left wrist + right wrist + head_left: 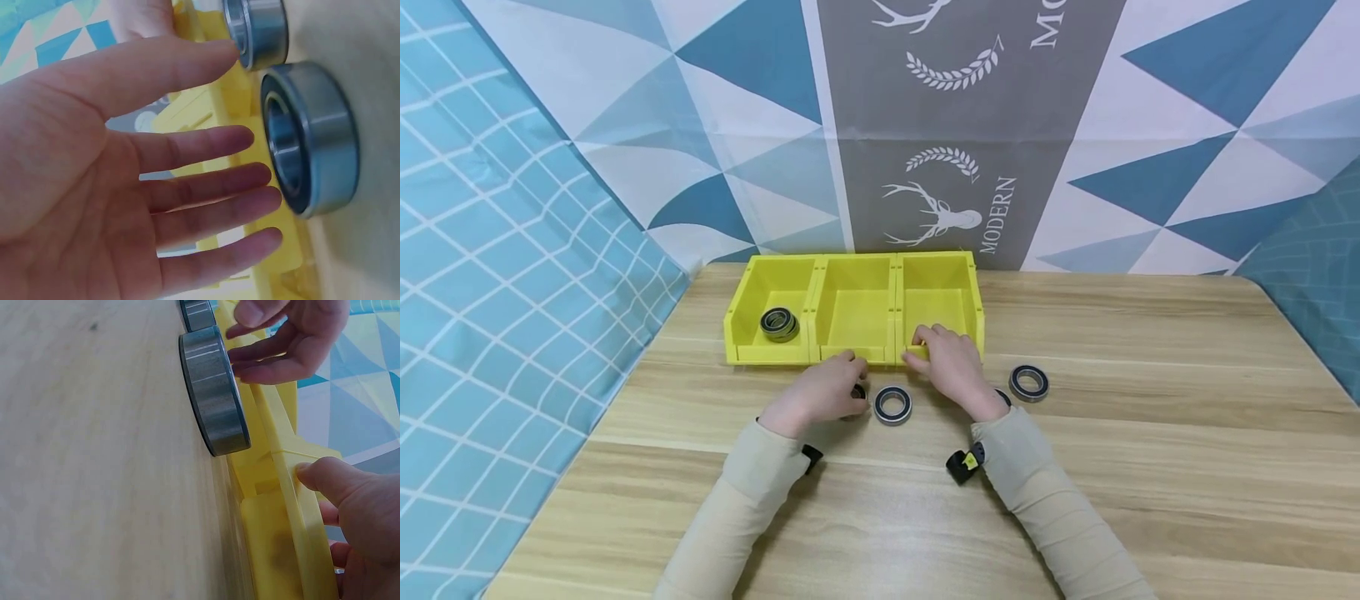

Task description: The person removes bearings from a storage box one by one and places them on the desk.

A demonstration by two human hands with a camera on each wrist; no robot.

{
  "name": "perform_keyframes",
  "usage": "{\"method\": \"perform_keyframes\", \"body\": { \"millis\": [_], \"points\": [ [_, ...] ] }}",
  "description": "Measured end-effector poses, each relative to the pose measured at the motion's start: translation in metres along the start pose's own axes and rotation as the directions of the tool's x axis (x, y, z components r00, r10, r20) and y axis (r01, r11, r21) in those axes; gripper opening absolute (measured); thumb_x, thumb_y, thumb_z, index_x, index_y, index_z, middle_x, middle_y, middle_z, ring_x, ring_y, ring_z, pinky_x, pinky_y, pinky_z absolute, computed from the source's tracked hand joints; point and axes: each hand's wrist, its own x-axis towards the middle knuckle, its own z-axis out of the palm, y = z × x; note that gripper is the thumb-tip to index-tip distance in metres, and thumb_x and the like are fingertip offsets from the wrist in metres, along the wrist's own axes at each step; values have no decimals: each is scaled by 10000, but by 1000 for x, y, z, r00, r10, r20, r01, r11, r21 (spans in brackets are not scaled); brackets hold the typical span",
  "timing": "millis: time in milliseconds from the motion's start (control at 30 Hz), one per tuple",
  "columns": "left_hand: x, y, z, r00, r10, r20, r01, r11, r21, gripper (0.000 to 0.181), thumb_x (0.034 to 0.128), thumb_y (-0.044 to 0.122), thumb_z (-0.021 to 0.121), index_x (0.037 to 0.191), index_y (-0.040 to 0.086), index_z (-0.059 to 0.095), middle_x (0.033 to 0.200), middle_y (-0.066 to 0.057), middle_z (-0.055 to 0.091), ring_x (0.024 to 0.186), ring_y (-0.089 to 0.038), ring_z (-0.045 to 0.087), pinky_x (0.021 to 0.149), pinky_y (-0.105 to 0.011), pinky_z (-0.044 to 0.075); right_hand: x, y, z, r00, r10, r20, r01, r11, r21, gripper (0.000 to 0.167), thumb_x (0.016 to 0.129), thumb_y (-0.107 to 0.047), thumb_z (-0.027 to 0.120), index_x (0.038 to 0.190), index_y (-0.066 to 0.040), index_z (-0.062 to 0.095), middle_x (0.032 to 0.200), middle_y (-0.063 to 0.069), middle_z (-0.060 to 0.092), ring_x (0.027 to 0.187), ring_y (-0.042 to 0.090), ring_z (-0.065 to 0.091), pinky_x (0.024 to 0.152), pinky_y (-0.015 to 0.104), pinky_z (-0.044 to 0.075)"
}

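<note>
My left hand point(829, 390) reaches down at a ball bearing point(858, 392) on the table, partly covered by the fingers. In the left wrist view the fingers are nearly straight, with their tips close to a bearing point(312, 140). Another bearing point(892, 406) lies flat between the hands. My right hand point(953, 367) is over the front lip of the right yellow bin point(936, 287). Its thumb point(319, 475) touches the lip, and the other fingers reach inside, apart from the thumb. A small shiny patch shows between those fingers; its kind is unclear.
The left yellow bin point(775, 279) holds stacked bearings point(779, 324). Joined to it is the middle bin point(855, 292). Right of my right wrist lies a bearing point(1028, 383), and another point(1003, 397) is mostly hidden by the wrist. A patterned cloth point(955, 108) hangs behind the table.
</note>
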Motion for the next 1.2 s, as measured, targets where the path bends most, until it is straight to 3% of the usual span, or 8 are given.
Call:
{"method": "perform_keyframes", "body": {
  "millis": [133, 267, 500, 633, 800, 900, 1033, 1200],
  "points": [
    [-1, -5, -8, 999, -1, -46, 1, 1000, -8, 351, 802, 256, 668, 1069, 48, 578, 986, -70, 560, 795, -173, 550, 738, -335, 479, 0, 0, 0, 1000, 0, 2, 0, 1000, -4, 262, 860, -394, 574, 948, -148, 592, 773, 24, 558, 700, 194, 523, 658, 367, 408],
    [-3, -12, -16, 990, -12, -140, 11, 1000, -4, 298, 822, 243, 649, 1040, 49, 588, 969, -79, 566, 754, -168, 536, 698, -333, 479, 0, 1, 0, 1000, 4, 0, -4, 1000, -3, 259, 859, -391, 576, 943, -147, 593, 772, 22, 557, 699, 192, 520, 657, 365, 410],
    [-6, -30, -29, 952, -43, -303, 35, 999, -30, 244, 849, 219, 592, 1028, 53, 600, 993, -90, 580, 828, -222, 561, 739, -388, 477, 0, 2, 0, 1000, 2, 1, -2, 1000, 6, 261, 861, -385, 575, 949, -140, 593, 768, 19, 551, 691, 188, 509, 655, 362, 412],
    [-5, -43, -33, 911, -88, -403, 74, 996, -50, 247, 865, 185, 562, 1061, 35, 581, 1042, -126, 559, 870, -269, 559, 762, -419, 470, 0, 1, -1, 1000, -2, -15, 2, 1000, 6, 251, 855, -380, 580, 931, -141, 594, 749, 14, 543, 685, 190, 513, 649, 363, 409],
    [2, -61, -31, 828, -154, -540, 131, 988, -80, 303, 856, 95, 518, 1135, -24, 516, 1098, -199, 494, 772, -295, 530, 644, -409, 469, 0, 0, -2, 1000, -4, -20, 4, 1000, -2, 255, 851, -387, 576, 926, -144, 598, 762, 16, 556, 702, 196, 532, 655, 366, 411],
    [5, -70, -27, 801, -204, -562, 160, 979, -128, 337, 850, 71, 504, 1167, -40, 488, 1126, -222, 462, 779, -306, 514, 620, -415, 461, 0, 0, -1, 1000, -2, -11, 2, 1000, -2, 263, 853, -393, 572, 934, -144, 600, 779, 19, 567, 714, 196, 537, 659, 364, 411],
    [10, -80, -23, 803, -264, -535, 189, 963, -191, 360, 849, 79, 499, 1187, -41, 477, 1150, -230, 438, 871, -333, 496, 707, -454, 452, 1, 0, 0, 1000, 3, -8, -3, 1000, -1, 264, 855, -394, 573, 939, -145, 600, 796, 20, 575, 727, 194, 539, 669, 365, 413],
    [15, -90, -18, 828, -294, -478, 209, 952, -223, 386, 873, 98, 480, 1227, -54, 462, 1212, -263, 418, 1021, -386, 468, 850, -502, 412, 1, 0, -1, 1000, 0, -7, 0, 1000, 2, 270, 850, -398, 575, 942, -145, 600, 803, 19, 580, 729, 191, 541, 665, 360, 412]
  ]
}}
